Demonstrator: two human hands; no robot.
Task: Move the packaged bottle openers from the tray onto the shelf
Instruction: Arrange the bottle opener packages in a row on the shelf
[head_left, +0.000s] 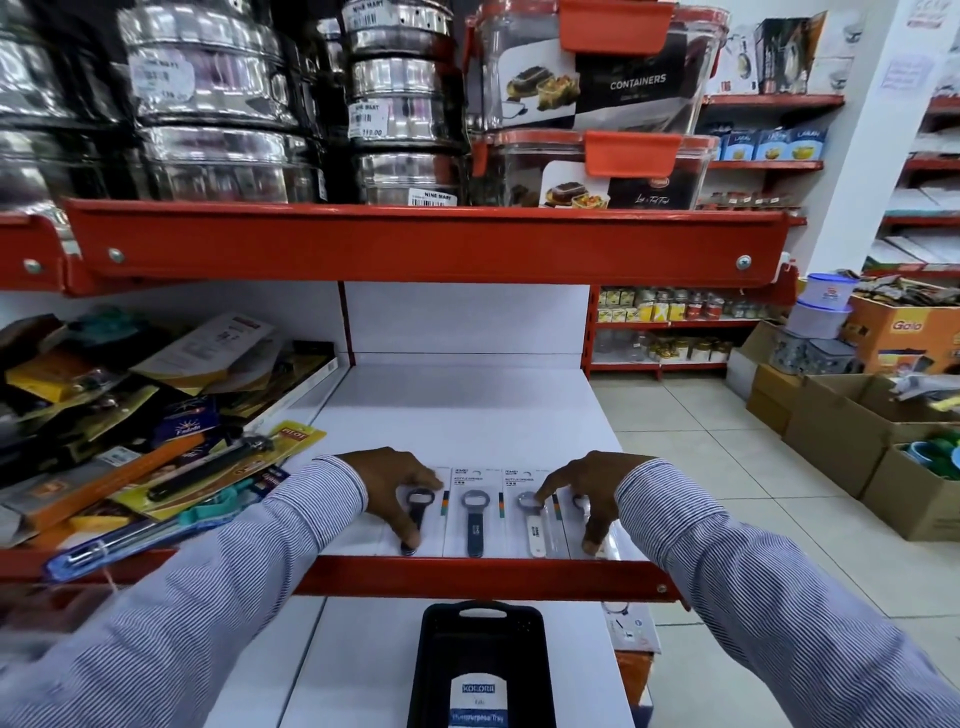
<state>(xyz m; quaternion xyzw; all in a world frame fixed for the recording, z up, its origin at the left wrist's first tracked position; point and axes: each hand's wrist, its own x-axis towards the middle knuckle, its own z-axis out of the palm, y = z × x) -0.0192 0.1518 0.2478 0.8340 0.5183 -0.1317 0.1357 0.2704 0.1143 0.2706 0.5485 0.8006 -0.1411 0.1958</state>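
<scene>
Head view looks down on a black rectangular plastic tray (480, 654) with a handle cut-out at its far end, standing on a lower white ledge; apart from a blue and white label lying in it, nothing shows in its visible part. Above it, four carded bottle openers in clear blister packs (474, 512) lie side by side in a row on the white shelf board (457, 410), flat, handles pointing toward the shelf's red metal front lip (467, 574). The left hand (402, 491) rests on the leftmost pack, fingers spread and bent, thumb tip at the opener's lower end near the lip; it presses down and clasps nothing. The right hand (582, 493) lies over the rightmost pack, forefinger touching the ring of the third opener, thumb down by the pack's lower edge, likewise unclenched. Both arms wear blue-striped shirt sleeves (779, 597).

Behind the row the board is bare up to the white back panel. To the left a loose heap of packaged kitchen tools (156, 441) spills toward the row, a yellow card just beside the left wrist. To the right the board ends at open aisle.

Overhead, a red shelf (426, 244) carries stacked steel tins (218, 109) and clear orange-lidded containers (597, 104). Cardboard cartons (841, 431) stand on pale floor tiles at right.
</scene>
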